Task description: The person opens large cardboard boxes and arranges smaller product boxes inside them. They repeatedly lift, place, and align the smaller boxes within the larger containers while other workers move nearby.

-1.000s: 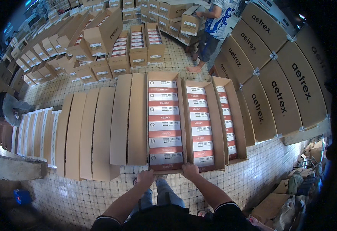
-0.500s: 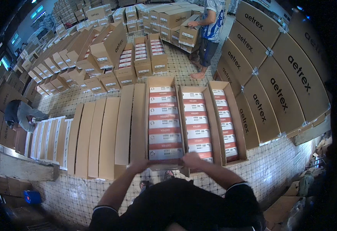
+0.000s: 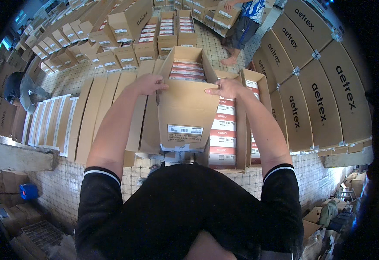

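Two bare hands grip the near end of a long, open brown carton at the center of the frame: the left hand closes on its upper left corner, the right hand on its upper right. The carton's end panel faces the viewer, bearing a white label; red-and-white boxes line the inside. Just right stand two more filled open cartons; to the left, a row of plain brown cartons. Large stacked cartons fill the right side. A barefoot person stands upper right; another person bends at far left.
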{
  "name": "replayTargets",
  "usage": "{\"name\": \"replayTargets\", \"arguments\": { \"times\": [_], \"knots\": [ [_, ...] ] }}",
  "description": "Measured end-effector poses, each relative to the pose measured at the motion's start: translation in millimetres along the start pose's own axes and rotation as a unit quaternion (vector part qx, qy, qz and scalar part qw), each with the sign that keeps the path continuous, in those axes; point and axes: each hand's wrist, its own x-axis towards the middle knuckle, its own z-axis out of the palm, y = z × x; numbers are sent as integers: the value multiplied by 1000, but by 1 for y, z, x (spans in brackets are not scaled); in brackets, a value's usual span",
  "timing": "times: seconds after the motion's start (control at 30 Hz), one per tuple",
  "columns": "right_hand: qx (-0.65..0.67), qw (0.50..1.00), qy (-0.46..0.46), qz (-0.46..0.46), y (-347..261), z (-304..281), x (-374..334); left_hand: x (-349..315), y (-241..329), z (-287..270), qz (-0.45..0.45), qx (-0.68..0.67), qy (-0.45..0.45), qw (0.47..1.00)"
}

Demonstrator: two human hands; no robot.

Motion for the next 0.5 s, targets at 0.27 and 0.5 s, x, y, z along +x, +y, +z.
{"name": "replayTargets", "arguments": {
  "times": [0.27,0.5],
  "knots": [
    [13,999,-19,21,2,9,3,3,-9,7,2,-14,4,1000],
    [16,999,-31,27,3,20,-1,-3,-12,16,-8,-46,-12,999]
  ]
}}
